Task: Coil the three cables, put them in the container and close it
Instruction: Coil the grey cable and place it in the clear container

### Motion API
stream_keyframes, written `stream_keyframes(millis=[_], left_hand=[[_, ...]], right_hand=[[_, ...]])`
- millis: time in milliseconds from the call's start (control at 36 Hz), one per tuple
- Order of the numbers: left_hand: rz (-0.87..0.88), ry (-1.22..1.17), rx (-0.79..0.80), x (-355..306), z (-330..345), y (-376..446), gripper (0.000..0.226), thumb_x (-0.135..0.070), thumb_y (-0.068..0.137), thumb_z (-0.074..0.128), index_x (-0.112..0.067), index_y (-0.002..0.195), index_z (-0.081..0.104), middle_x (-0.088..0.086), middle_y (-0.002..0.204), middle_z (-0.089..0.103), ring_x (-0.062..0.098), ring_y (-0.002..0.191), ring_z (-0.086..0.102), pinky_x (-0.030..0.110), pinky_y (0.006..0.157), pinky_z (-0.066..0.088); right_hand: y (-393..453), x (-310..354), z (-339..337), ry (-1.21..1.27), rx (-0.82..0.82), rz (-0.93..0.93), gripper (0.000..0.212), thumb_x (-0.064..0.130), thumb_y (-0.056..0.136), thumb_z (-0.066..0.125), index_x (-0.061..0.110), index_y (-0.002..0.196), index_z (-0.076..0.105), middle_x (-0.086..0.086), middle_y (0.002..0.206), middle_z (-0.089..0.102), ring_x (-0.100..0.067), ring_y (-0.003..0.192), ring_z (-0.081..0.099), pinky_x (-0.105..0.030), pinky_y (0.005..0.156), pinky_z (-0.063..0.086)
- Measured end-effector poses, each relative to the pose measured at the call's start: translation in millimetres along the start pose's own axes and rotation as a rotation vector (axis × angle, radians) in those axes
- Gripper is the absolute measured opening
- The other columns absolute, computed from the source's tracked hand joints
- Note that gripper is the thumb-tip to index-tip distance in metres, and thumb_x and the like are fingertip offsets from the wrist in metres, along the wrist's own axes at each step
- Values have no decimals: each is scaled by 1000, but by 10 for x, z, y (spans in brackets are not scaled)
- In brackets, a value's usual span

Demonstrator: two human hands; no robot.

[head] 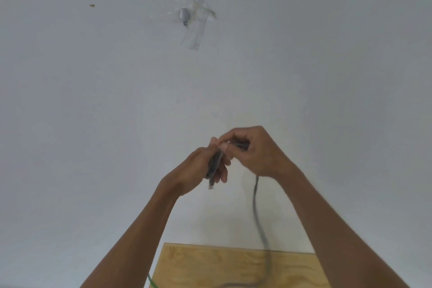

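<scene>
Both hands are raised in front of a white wall. My left hand (198, 168) grips a few gathered loops of a grey cable (256, 208), with a clear plug end sticking out below the fingers. My right hand (254, 152) pinches the same cable beside the left hand's fingertips. From the right hand the loose grey length hangs down, blurred, and trails across the wooden board (210, 269) at the bottom. A short piece of a green cable (152, 282) shows at the board's left edge. No container is in view.
The white wall fills most of the view. A metal hook (184, 15) is fixed to it high up, covered with strips of clear tape. A small brown mark (91, 5) sits at the upper left. The board's far edge meets the wall.
</scene>
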State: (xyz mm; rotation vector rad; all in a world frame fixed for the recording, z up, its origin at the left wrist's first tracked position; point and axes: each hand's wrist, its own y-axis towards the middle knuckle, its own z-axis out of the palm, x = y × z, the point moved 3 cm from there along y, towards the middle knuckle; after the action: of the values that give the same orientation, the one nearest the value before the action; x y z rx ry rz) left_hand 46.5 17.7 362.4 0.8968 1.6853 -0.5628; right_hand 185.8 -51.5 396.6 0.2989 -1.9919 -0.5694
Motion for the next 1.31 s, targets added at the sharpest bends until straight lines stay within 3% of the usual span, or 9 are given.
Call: stream_keyframes(millis=[111,306,528,667,833,972,1139,1222,1306], left_hand=[[-78,-359,163,-19,141,-72,78,-66,98,14,-5,87,61,14,62,55,24,56,50,35,68,43],[61,-631,260,-107,279,-78,44,-44,102,39,-7,89,60,7,56,52,20,53,46,32,65,46],[195,-751,76,-166,204,62,23,-23,100,49,-2,104,59,8,66,56,21,61,55,32,69,50],[192,-549,-120,-149,12,158,23,-20,98,51,-3,112,58,4,79,66,17,68,57,32,76,48],[198,-101,-224,-98,-123,136,18,-10,106,44,-2,113,59,1,83,72,17,69,59,37,72,50],[78,83,-87,-63,-34,21,49,-34,108,36,7,96,61,7,71,64,18,62,54,33,65,44],[-79,-302,154,-68,246,-79,79,-67,98,14,-5,87,63,13,59,54,21,54,51,35,64,42],[-28,-489,215,-158,328,-100,75,-64,99,17,-5,85,60,9,53,52,20,48,47,38,64,40],[65,-585,212,-254,346,-84,68,-60,101,21,-5,88,59,8,53,53,21,51,45,35,66,44]], right_hand=[[138,-68,-132,168,-2,89,14,11,81,80,5,91,73,-10,67,70,-10,53,62,-17,55,45],[-80,-514,125,524,-44,256,31,41,83,75,11,81,69,-7,59,53,-15,54,39,-28,52,27],[-449,-638,464,310,6,325,39,30,101,54,25,62,56,0,56,47,-15,48,37,-25,47,29],[-535,-598,543,198,-11,271,22,22,103,50,17,107,71,4,59,37,-9,47,32,-21,46,29],[-487,-388,385,-67,74,177,20,32,96,60,17,94,73,-9,61,51,-11,52,40,-24,53,37],[-253,-125,107,-214,121,49,15,30,88,70,21,77,70,4,67,70,-20,64,66,-36,62,52],[83,24,-196,-27,131,7,22,16,72,87,3,79,70,-10,72,73,-30,67,67,-42,68,54],[134,-68,-249,190,62,43,17,0,77,80,-9,81,66,-7,68,68,-12,61,63,-21,62,50],[53,-224,-133,357,8,105,13,12,82,77,0,79,70,-3,63,65,-11,54,56,-22,56,43]])
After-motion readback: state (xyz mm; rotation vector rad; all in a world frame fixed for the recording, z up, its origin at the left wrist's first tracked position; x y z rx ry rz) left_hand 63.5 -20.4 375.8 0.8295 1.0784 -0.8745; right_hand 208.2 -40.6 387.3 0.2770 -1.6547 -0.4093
